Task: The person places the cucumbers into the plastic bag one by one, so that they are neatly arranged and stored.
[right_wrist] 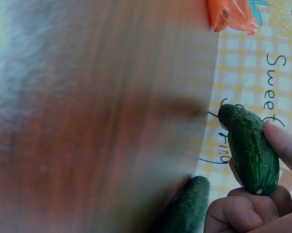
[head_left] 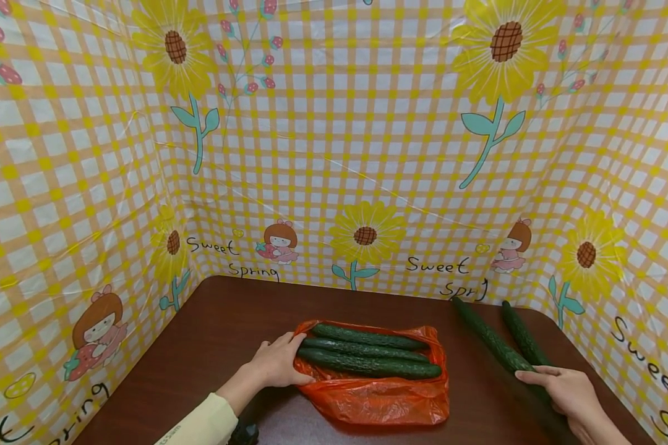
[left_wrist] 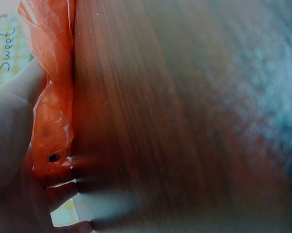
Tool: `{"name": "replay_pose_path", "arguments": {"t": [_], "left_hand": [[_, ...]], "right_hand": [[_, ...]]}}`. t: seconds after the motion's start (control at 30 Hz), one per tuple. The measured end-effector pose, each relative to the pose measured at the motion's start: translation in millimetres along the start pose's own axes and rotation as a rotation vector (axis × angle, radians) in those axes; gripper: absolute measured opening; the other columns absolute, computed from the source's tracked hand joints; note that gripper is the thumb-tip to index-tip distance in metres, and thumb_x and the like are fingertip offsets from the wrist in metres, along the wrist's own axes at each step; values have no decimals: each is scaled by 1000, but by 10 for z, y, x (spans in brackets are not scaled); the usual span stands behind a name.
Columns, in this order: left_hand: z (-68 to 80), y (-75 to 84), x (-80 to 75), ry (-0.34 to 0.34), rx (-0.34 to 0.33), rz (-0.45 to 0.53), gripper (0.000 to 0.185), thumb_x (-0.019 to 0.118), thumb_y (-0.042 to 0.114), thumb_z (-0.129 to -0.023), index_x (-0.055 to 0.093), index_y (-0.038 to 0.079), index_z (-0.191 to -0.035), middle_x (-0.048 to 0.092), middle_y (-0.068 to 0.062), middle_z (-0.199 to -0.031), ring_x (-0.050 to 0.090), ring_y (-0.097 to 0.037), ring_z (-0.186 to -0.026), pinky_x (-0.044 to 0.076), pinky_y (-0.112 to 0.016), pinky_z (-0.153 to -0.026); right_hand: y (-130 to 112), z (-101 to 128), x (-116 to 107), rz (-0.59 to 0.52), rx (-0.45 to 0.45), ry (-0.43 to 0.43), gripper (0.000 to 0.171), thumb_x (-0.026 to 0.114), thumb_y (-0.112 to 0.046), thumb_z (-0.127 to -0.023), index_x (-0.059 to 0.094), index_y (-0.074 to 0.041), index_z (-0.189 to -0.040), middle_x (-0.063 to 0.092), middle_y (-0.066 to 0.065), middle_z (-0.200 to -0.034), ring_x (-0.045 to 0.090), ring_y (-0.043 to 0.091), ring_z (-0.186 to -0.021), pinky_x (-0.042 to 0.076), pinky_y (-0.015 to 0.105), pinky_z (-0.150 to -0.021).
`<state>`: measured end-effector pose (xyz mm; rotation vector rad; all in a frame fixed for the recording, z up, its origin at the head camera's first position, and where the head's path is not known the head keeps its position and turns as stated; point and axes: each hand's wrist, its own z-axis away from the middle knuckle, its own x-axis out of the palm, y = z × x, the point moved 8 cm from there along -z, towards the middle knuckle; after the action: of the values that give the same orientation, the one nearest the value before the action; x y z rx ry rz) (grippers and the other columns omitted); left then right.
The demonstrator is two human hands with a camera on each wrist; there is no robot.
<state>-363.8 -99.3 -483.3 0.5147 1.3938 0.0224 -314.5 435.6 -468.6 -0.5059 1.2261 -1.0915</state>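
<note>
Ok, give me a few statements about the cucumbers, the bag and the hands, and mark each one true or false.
1. Three cucumbers lie on the orange bag. True.
2. The right hand holds a carrot. False: it grips a cucumber.
3. The left hand touches the bag's left edge. True.
4. The bag hangs on the wall. False: it lies flat on the brown table.
5. Two cucumbers lie on the table right of the bag. True.
</note>
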Motion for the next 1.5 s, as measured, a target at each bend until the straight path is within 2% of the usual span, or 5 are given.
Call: {"name": "replay_pose_path", "arguments": {"t": [1.0,1.13,1.2,1.33,1.5], "left_hand": [[-12,-1,-8,18,6,5,100,66,69,-66,29,20,-146,31,-12,-148,31,-30,-134,21,-60,-103],[-13,-1,-15,17,4,0,100,66,68,-67,29,20,-146,30,-12,-148,31,-30,-134,21,-60,-103],[-16,-5,-14,17,3,-5,100,66,68,-66,29,20,-146,30,-12,-148,31,-29,-134,21,-60,-103],[-28,-15,-5,15,2,-9,100,65,69,-67,29,20,-146,31,-12,-148,31,-29,-134,21,-60,-103],[-37,-17,6,13,6,-4,101,65,69,-67,28,19,-146,31,-12,-148,31,-30,-134,21,-61,-102]], "right_hand": [[-687,72,248,117,-200,-140,81,69,-44,-78,40,4,-137,30,-14,-38,20,7,-38,48,36,-61],[-757,70,283,142,-214,-154,78,69,-43,-79,43,3,-136,62,-3,-56,18,10,-43,47,37,-62],[-808,75,297,173,-241,-157,75,68,-44,-80,46,3,-134,70,12,-91,41,19,-50,48,38,-64],[-897,87,333,235,-292,-157,67,66,-45,-81,53,0,-128,54,21,-126,51,41,-107,48,42,-76],[-991,76,403,230,-315,-180,67,69,-41,-80,53,1,-129,58,-6,-62,46,15,-58,44,35,-56]]}}
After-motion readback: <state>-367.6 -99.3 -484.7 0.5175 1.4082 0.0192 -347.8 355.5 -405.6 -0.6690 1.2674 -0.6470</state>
